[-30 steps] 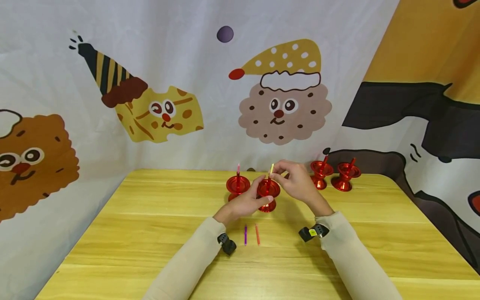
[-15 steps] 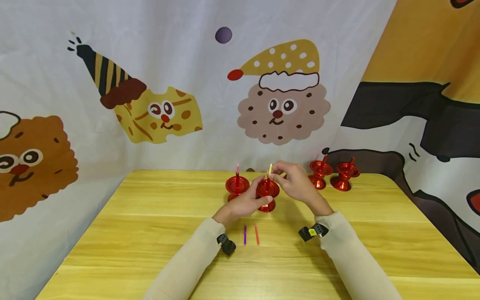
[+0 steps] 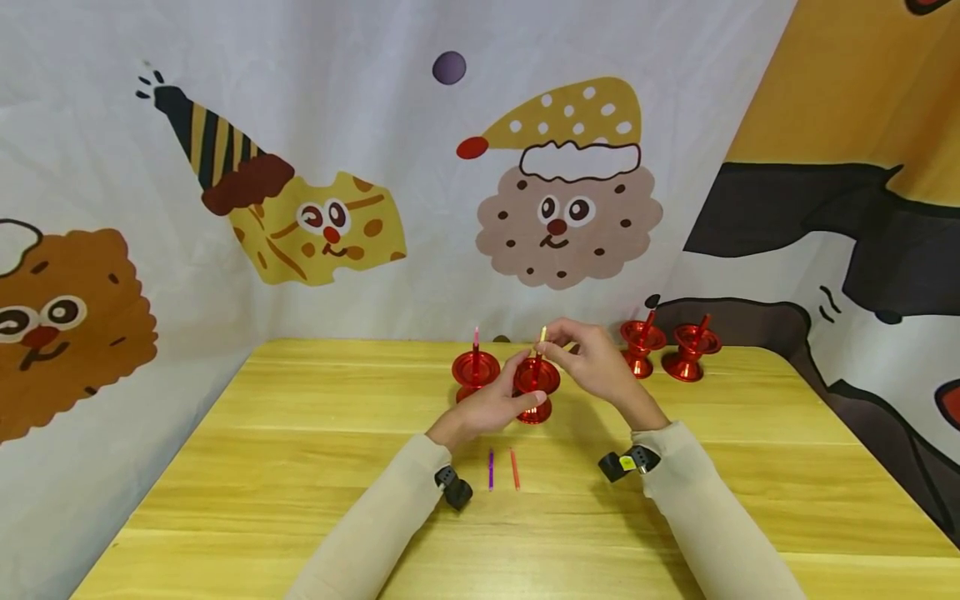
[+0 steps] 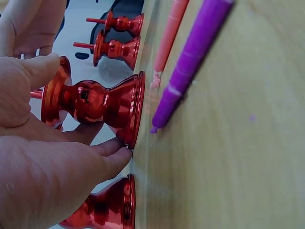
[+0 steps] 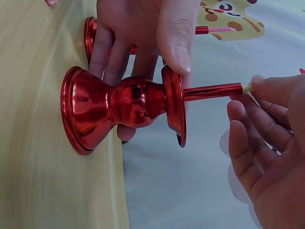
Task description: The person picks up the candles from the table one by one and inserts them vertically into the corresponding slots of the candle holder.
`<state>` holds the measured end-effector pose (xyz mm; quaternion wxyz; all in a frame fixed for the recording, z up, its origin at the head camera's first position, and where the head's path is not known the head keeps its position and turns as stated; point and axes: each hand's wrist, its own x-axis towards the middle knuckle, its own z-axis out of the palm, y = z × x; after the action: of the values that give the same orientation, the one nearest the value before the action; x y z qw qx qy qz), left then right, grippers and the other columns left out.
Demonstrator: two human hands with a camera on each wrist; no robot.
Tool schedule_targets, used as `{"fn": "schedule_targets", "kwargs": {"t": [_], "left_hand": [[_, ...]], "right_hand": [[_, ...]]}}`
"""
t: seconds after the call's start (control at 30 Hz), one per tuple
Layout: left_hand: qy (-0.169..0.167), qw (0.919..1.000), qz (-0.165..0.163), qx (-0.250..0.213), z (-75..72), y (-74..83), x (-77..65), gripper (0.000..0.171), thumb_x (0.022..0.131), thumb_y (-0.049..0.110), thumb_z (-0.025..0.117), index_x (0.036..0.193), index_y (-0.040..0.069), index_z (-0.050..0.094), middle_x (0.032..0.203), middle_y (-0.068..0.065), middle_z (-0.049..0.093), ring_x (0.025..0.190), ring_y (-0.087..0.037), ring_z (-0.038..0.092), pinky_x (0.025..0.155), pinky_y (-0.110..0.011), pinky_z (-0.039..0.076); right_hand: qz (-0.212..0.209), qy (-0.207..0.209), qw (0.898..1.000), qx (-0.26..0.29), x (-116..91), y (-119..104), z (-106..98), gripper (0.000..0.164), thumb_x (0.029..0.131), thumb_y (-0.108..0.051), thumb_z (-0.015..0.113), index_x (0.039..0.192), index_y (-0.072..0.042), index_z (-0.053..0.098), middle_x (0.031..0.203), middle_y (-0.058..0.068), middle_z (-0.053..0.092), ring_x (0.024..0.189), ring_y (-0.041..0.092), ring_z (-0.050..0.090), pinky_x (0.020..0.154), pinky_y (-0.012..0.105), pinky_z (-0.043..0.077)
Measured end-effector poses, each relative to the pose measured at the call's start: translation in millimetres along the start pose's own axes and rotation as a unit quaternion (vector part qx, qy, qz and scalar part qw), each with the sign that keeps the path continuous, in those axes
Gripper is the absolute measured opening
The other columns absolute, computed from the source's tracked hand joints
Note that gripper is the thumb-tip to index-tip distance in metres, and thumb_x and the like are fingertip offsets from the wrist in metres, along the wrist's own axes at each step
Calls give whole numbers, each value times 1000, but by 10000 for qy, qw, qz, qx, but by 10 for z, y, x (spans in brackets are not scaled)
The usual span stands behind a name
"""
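Observation:
My left hand (image 3: 489,407) grips a shiny red candle holder (image 5: 133,102) standing upright on the table. In the right wrist view its thumb lies over the edge of the dish and its fingers pass behind the stem. Up from the dish rises a narrow red tube (image 5: 212,92), with a pale yellow candle (image 3: 543,335) at its top. My right hand (image 3: 592,360) pinches that candle between thumb and fingertips, which hide most of it in the right wrist view. Just to the left stands another red holder (image 3: 476,367) with a pink candle (image 3: 476,337) in its tube.
Nearer my body, a purple candle (image 3: 491,471) and a coral candle (image 3: 515,469) lie side by side on the wooden table (image 3: 300,492). Two more red holders, a left one (image 3: 642,337) and a right one (image 3: 694,343), stand at the back right, before a printed cloth (image 3: 420,283).

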<state>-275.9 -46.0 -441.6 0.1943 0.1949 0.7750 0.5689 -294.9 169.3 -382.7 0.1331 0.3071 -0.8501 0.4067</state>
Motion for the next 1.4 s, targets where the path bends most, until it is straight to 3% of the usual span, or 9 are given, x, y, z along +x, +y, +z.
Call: {"fn": "schedule_targets", "kwargs": {"t": [0.17,0.33,0.73,0.9,1.13,1.4], "left_hand": [[14,10000,50,41,0,31,-11,89,113,41,63,178,21,5,181,-17,18,163,-33,28,130,-57,26],[63,9998,-18,173,-4,47,-15,91,112,43,64,179,22,5,182,-15,18,162,-31,30,130,-55,28],[258,9981,-251,493,19,57,3,90,114,41,62,179,21,3,181,-12,24,160,-29,36,129,-54,29],[301,9980,-144,545,-10,9,16,93,113,44,62,178,17,2,178,-14,29,158,-32,39,129,-53,31],[408,9984,-60,386,-66,-81,53,96,110,50,65,178,19,4,178,-15,30,161,-35,35,130,-56,28],[596,9979,-55,251,-105,-14,2,90,113,34,64,178,14,5,176,-19,31,161,-36,33,130,-53,27]], "right_hand": [[-165,3,9998,-100,7,8,1,4,105,-9,77,101,-7,76,90,8,75,74,18,63,64,36,57],[-238,-13,9997,-112,13,9,8,4,105,-7,76,101,-8,77,89,7,75,74,18,63,64,33,56],[163,-297,9994,25,-13,93,-47,7,102,-11,81,108,-9,78,97,0,77,90,21,71,73,42,60],[278,-487,9984,-2,-40,161,-67,12,102,-13,81,112,-6,81,103,1,79,91,21,72,76,46,61],[369,-621,9972,-168,-77,248,-124,15,104,-15,79,115,-5,82,107,1,80,95,21,73,79,40,61],[664,-367,9963,-396,-157,389,-279,12,104,-17,79,111,-8,83,102,2,80,95,24,73,79,41,59]]}}
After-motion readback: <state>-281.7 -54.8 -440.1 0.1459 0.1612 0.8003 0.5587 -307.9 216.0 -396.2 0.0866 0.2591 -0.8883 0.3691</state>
